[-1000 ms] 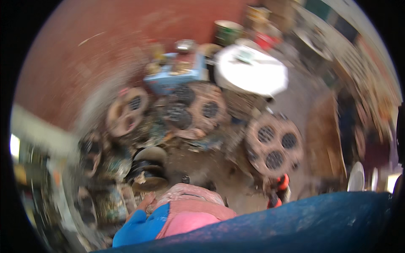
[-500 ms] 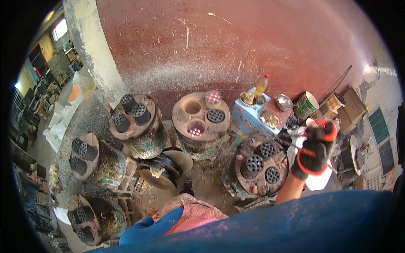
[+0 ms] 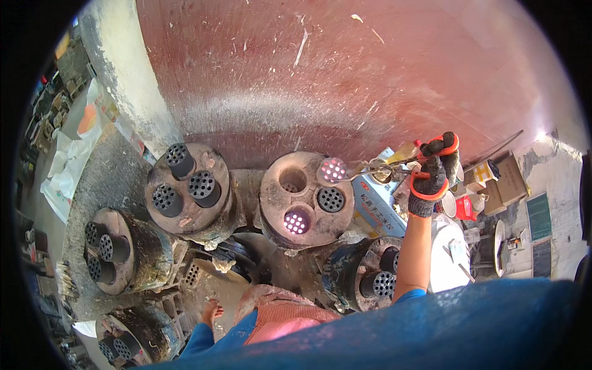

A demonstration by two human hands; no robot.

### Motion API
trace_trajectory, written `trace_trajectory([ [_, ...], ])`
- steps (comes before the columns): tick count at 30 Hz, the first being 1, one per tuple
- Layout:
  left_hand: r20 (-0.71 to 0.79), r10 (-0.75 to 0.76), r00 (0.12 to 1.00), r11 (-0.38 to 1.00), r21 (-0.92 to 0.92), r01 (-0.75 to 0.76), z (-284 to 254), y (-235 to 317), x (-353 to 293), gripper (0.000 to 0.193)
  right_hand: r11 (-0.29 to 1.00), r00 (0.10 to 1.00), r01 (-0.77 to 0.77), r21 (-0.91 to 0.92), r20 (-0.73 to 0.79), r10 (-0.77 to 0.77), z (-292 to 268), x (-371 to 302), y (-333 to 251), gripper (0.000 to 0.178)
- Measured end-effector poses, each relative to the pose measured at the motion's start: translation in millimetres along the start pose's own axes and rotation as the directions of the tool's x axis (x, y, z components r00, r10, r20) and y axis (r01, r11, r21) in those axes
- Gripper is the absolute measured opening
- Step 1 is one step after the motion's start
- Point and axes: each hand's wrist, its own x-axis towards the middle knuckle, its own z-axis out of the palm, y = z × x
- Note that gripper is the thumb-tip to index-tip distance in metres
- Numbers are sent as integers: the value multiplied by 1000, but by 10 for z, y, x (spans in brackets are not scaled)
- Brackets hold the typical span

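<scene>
My right hand (image 3: 435, 176), in a black glove with orange bands, is closed round the handles of long metal tongs (image 3: 385, 168). Their tips reach left to a pink-glowing honeycomb coal briquette (image 3: 333, 170) at the rear right rim of a round stove (image 3: 273, 213); whether they grip it I cannot tell. This stove top has an open hole (image 3: 292, 180), a black briquette (image 3: 331, 199) and a second glowing briquette (image 3: 297, 222) set inside its hole. Low on the left, my bare left hand (image 3: 213, 310) hangs beside the pinkish apron, fingers apart and holding nothing.
Other round stoves with black briquettes stand at the left (image 3: 188, 182), farther left (image 3: 111, 253) and front right (image 3: 364, 271). A blue-and-white box (image 3: 373, 206) is right of the middle stove, near a bottle (image 3: 404, 152). A red wall (image 3: 277, 74) rises behind.
My right hand has moved up and left, bringing the tongs out to the glowing briquette on the rim. The view has shifted. My left hand has come more into view.
</scene>
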Motion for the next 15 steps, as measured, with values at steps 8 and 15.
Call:
trace_trajectory([
  [8, 68, -16, 998, 1000, 12, 15, 253, 291, -211, 28, 995, 996, -29, -96, -88, 20, 542, 255, 252, 30],
  [15, 68, -71, 995, 997, 17, 69, 360, 448, -227, 27, 975, 992, -69, 211, -86, 89, 447, 471, -140, 22],
])
